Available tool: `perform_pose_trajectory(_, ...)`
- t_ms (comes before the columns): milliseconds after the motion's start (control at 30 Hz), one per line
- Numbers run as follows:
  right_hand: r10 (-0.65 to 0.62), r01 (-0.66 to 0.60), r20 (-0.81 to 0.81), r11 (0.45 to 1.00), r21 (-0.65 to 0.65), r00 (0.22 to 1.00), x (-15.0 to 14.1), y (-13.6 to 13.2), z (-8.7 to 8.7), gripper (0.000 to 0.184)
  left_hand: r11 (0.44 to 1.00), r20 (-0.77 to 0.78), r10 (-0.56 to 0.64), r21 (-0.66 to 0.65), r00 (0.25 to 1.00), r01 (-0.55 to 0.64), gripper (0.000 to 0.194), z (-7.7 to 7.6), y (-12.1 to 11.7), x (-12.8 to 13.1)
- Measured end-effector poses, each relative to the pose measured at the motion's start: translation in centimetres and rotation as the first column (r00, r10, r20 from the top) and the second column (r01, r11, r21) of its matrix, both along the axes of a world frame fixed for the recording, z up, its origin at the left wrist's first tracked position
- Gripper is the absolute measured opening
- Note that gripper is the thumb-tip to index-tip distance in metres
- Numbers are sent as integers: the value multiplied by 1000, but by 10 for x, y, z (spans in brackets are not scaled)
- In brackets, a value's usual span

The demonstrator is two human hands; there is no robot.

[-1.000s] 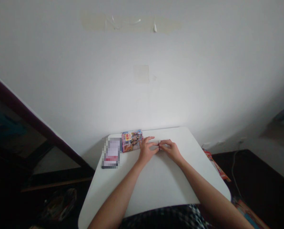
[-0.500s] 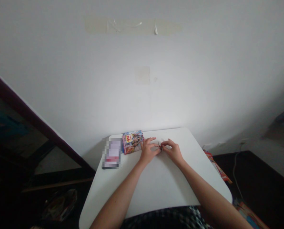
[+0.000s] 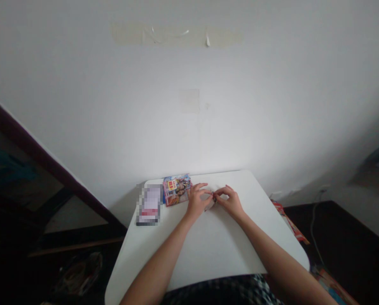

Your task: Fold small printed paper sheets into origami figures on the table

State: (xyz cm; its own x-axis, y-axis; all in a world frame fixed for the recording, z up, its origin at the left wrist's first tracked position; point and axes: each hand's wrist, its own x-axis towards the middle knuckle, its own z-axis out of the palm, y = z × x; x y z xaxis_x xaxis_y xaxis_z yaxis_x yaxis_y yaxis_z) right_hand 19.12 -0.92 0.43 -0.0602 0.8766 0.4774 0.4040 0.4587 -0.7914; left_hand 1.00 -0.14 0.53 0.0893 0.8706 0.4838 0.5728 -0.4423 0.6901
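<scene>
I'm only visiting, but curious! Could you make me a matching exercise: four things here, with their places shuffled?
Column 1
1. Small dark object, shape unclear
2. Multicoloured printed rectangular packet
3. Flat pixelated rectangle with a pale face
4. Yellowish tape-like strip

Column 2
A. Immediately left of the left hand
B. High on the pale wall
C. Between the left hand and the right hand, at their fingers
D. Nearest the smooth white table's left edge

Right pairs: 1-C; 2-A; 3-D; 4-B

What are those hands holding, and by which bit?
A tiny dark object, shape unclear, pinched by the right hand, maybe the left hand too; which part, I can't tell.
</scene>
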Motion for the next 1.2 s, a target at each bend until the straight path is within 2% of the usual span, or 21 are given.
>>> perform_pose_trajectory(333, -7, 7, -27, 1000, 2, 1000, -1, 2, -4, 11, 1000, -9, 13, 8, 1000, -13, 13, 1, 0, 0)
perform_pose_trajectory(567, 18, -19, -31, 999, -38, 999, -4, -3, 4, 8, 1000, 8, 23, -17, 1000, -23, 15, 4, -3, 5)
perform_pose_trajectory(800, 3, -30, -155, 984, -173, 988, -7, -7, 8, 10, 999, 6, 10, -30, 1000, -9, 14, 2, -4, 5)
perform_pose_trajectory(1000, 23, -109, -278, 949, -295, 960, -3, -6, 7, 15, 999, -6, -48, 5, 999, 48, 9, 3, -2, -2)
perform_pose_trajectory(1200, 40, -133, -300, 946, -296, 953, 1, -4, 9, 16, 998, -54, -63, 24, 997, 64, 10, 5, -1, -6)
